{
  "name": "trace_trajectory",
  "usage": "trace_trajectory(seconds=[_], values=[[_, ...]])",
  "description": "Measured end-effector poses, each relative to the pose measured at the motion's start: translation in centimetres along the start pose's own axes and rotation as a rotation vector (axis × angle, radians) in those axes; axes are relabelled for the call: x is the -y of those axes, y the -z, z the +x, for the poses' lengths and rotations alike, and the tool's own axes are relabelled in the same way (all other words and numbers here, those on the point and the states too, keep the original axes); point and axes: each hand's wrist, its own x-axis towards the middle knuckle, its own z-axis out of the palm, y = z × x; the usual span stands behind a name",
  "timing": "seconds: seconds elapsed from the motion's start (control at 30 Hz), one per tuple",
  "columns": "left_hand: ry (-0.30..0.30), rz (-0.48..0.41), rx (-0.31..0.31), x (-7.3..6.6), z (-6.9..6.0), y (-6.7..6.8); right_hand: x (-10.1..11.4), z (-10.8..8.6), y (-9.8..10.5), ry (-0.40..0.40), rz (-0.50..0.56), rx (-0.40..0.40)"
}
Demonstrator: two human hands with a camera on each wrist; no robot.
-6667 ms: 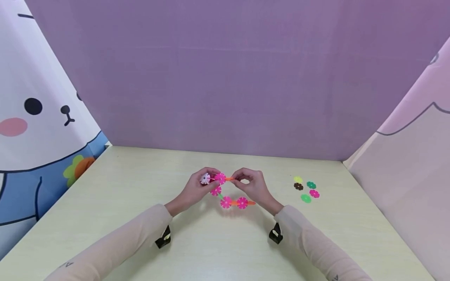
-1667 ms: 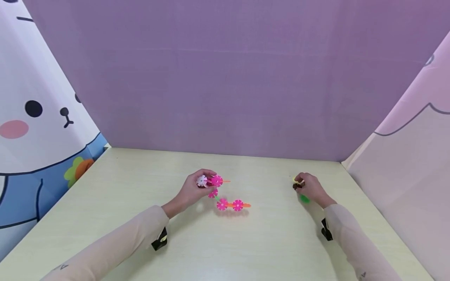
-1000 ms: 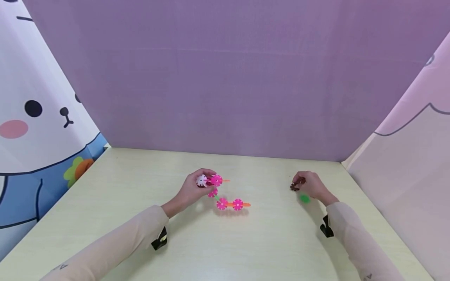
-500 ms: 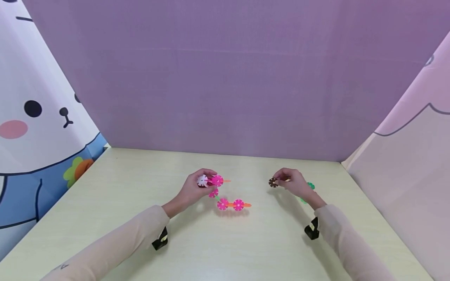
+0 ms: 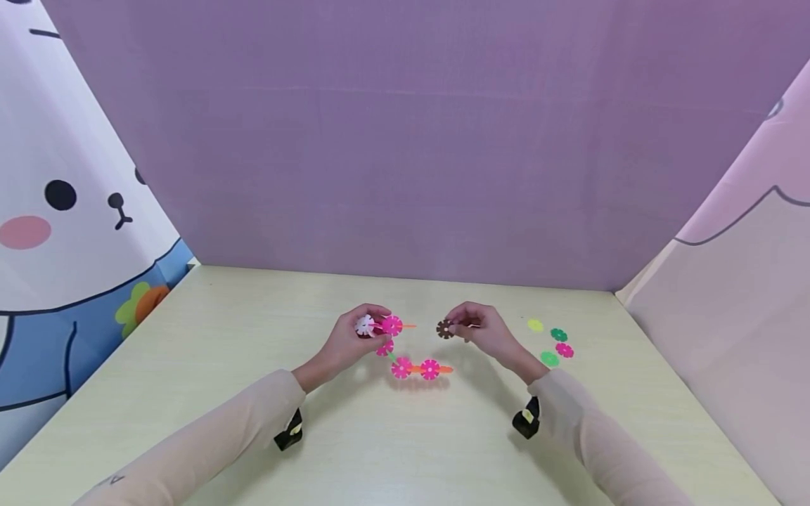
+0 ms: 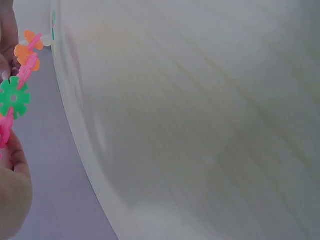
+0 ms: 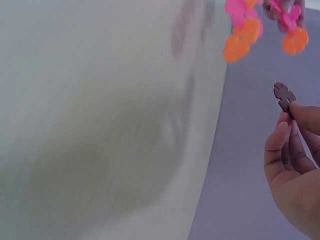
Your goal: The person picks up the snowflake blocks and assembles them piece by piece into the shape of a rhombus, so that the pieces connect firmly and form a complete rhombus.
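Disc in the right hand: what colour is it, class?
Brown; the disc shows best in the head view.

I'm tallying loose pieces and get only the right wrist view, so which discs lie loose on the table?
Observer: Four show in the head view, on the table to the right of the right hand: a yellow disc, a dark green disc, a pink disc and a bright green disc.
Operator: Thanks. Is there any piece at the left hand that I'm missing?
Observer: Yes, a white disc shows between its thumb and fingers in the head view.
Operator: And the part of the chain that my picture cuts off?
Observer: The left wrist view shows a mid-green disc in it, nearly face-on.
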Motion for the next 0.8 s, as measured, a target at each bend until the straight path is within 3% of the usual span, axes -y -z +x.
trace_trajectory(seconds=[0.37,0.8], values=[[0.009,0.003,-0.009,0.0,0.0,0.0,2.1,0.6,-2.0,0.022,0.031,0.052],[0.000,0.006,-0.004,0.0,-0.1,0.0,2.7,1.2,-2.7,-0.005,0.020,0.068]])
